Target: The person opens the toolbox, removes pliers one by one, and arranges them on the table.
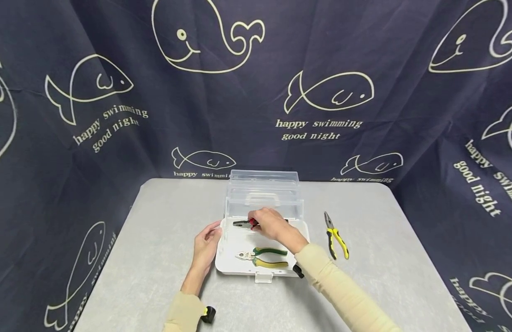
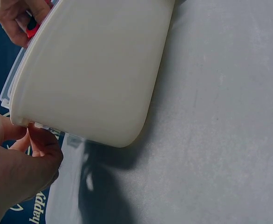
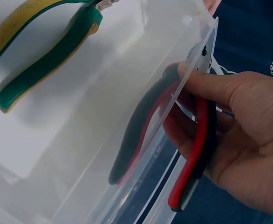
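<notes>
My right hand (image 1: 270, 223) holds a pair of pliers (image 3: 201, 135) with red and black handles, over the back part of an open white plastic box (image 1: 235, 266). Their dark jaws point left in the head view. Seen from the right wrist, one handle shows through a clear plastic wall while the other is on the near side of it, by my palm. My left hand (image 1: 206, 244) pinches the box at its back left corner with thumb and fingers. Inside, toward the front, lies a second pair of pliers (image 1: 270, 251) with green and yellow handles, jaws to the left.
The box's clear lid (image 1: 262, 184) stands raised at the back, near the patterned dark curtain (image 1: 256, 106). Yellow and black long-nose pliers (image 1: 330, 228) lie on the grey table (image 1: 363, 286) right of the box. A white latch (image 1: 263, 277) juts from the box's front.
</notes>
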Tool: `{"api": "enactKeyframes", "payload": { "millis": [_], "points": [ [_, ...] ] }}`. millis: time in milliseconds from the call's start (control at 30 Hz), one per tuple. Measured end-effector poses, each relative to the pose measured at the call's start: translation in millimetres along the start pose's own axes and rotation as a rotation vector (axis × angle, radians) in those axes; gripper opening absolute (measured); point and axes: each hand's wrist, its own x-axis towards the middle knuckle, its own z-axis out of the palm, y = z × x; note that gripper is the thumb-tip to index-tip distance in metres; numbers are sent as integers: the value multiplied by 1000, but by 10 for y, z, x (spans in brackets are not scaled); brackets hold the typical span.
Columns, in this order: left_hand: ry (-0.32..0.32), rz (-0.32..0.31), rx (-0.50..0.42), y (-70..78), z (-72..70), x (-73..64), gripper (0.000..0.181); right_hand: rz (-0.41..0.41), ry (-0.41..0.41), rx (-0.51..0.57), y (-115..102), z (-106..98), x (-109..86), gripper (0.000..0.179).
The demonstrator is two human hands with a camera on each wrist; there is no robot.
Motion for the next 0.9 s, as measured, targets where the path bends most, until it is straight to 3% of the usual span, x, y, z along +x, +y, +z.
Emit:
{"api": "enactKeyframes", "payload": {
  "millis": [200, 433, 900],
  "points": [
    [16, 0, 5, -167, 3, 68, 33, -15, 67, 54, 22, 43, -70, 17],
    [25, -4, 21, -148, -26, 80, 33, 7, 102, 125, 54, 51, -103, 13],
    [20, -20, 26, -156, -30, 94, 32, 96, 266, 235, 150, 76, -222, 10]
  ]
}}
